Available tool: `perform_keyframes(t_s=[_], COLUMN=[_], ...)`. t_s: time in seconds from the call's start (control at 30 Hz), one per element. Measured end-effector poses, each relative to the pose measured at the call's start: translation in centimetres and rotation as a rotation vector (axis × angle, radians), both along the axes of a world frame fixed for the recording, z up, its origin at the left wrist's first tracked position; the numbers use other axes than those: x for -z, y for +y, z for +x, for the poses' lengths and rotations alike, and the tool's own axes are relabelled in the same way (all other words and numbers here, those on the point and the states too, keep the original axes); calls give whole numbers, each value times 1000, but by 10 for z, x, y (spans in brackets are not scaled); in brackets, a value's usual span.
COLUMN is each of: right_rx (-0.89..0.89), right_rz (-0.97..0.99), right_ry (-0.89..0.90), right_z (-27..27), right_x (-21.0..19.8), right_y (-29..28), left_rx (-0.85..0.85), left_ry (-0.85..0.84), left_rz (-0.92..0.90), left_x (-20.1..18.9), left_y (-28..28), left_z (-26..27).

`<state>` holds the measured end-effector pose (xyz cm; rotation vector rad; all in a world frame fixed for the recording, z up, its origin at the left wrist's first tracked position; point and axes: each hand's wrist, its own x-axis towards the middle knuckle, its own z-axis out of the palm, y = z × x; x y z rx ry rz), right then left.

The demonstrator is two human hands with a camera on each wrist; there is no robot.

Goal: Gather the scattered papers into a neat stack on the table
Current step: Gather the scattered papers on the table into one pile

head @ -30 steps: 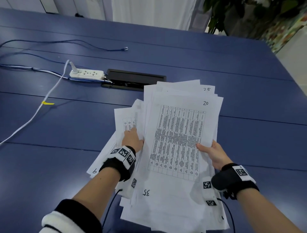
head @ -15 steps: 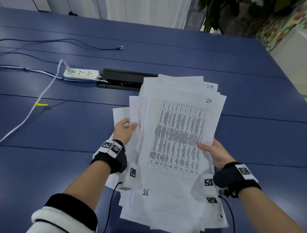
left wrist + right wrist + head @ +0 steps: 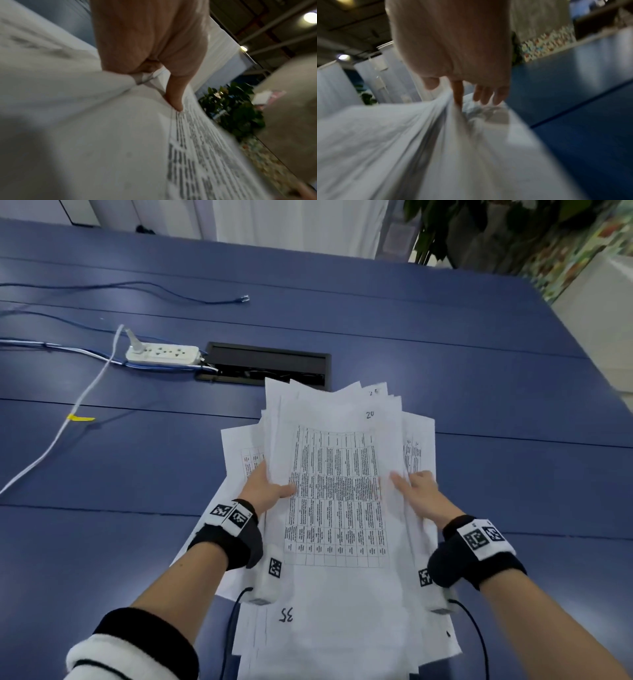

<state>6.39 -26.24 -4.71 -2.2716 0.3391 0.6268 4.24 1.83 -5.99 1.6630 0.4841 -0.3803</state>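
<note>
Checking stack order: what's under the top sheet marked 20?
Under the sheet marked 20 lie more printed sheets, fanned out: one marked 35 near the person, table-printed pages left and right. How many, and the table under them, is hidden.

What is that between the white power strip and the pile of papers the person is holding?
In the head view, a black recessed cable box set into the blue table lies between the power strip and the papers, whose far edges overlap it.
</note>
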Motion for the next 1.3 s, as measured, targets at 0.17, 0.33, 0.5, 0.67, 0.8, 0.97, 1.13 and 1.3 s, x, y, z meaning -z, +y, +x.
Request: perform_keyframes(t_s=[0.17, 0.33, 0.5, 0.67, 0.8, 0.97, 1.13, 1.3], right_rx=[155, 294, 246, 301, 267, 245, 105, 120], right_rz=[-330, -137, 55, 570, 553, 498, 492, 555], right_ry=[-119, -133, -131, -88, 4, 43, 11, -46], right_z=[8, 24, 24, 14, 16, 30, 31, 26], right_x=[9, 17, 14, 4, 9, 2, -4, 0], right_y=[-17, -1, -12, -11, 8, 24, 34, 21], left_rx=[-60, -87, -77, -4, 35, 54, 58, -26], left_ry=[-51, -29, -52, -44, -3, 58, 61, 7], left_rz=[-84, -157, -167, -239, -307, -311, -197, -132], left_x=[-8, -2, -2, -5, -6, -15, -13, -10], left_y=[16, 22, 23, 31, 31, 21, 14, 14], left_z=[-15, -18, -19, -21, -19, -5, 2, 2])
